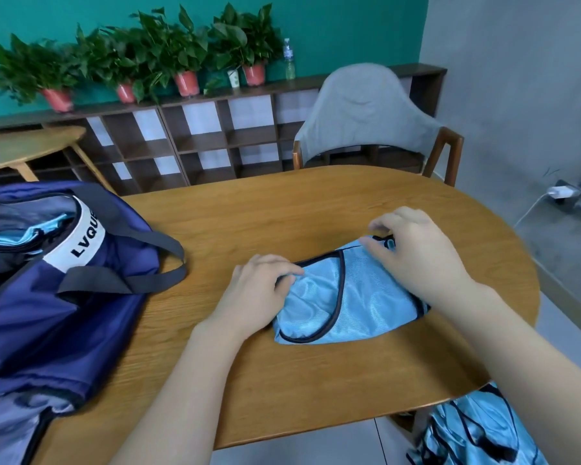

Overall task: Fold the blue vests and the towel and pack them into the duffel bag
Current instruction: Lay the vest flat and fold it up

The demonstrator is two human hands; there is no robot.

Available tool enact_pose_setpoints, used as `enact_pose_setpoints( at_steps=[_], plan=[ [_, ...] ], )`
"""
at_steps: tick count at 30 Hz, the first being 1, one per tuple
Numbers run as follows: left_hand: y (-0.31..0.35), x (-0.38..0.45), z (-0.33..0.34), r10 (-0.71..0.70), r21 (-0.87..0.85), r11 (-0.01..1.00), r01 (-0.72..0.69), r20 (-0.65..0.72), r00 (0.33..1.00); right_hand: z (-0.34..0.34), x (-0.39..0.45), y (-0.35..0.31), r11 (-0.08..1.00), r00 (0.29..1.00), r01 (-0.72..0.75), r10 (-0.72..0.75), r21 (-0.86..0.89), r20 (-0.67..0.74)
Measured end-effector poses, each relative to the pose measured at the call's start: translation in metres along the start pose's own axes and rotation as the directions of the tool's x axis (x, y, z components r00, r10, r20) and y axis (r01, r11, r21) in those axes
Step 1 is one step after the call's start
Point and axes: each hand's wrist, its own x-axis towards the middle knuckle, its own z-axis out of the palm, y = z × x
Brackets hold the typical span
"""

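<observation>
A light blue mesh vest (336, 300) with dark trim lies folded into a compact bundle on the wooden table (282, 380). My left hand (255, 290) grips the bundle's left end, fingers curled over the edge. My right hand (413, 256) lies over its right end, with the fingertips pinching the far trim. The navy duffel bag (57, 297) stands open at the left of the table, with light blue fabric (21, 239) visible inside. More blue vests (477, 431) lie in a heap below the table edge at the lower right. No towel is in view.
A grey padded chair (366, 115) stands at the far side of the table. A brown cubby shelf (198, 139) with several potted plants runs along the teal wall. A small round table (27, 146) is at the far left. A charger cable (530, 209) hangs at the right wall.
</observation>
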Motion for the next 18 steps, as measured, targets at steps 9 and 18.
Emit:
enact_pose_setpoints(
  at_steps=[9, 18],
  plan=[
    [0.011, -0.037, -0.021, -0.075, 0.148, 0.985, 0.086, -0.074, 0.994, 0.006, -0.059, -0.023, 0.995, 0.954, -0.094, 0.1, -0.034, 0.284],
    [0.025, -0.083, -0.014, 0.029, 0.029, 0.999, -0.026, -0.08, 0.996, 0.005, -0.067, 0.002, 0.953, 0.942, 0.014, -0.114, 0.302, 0.315]
  ],
)
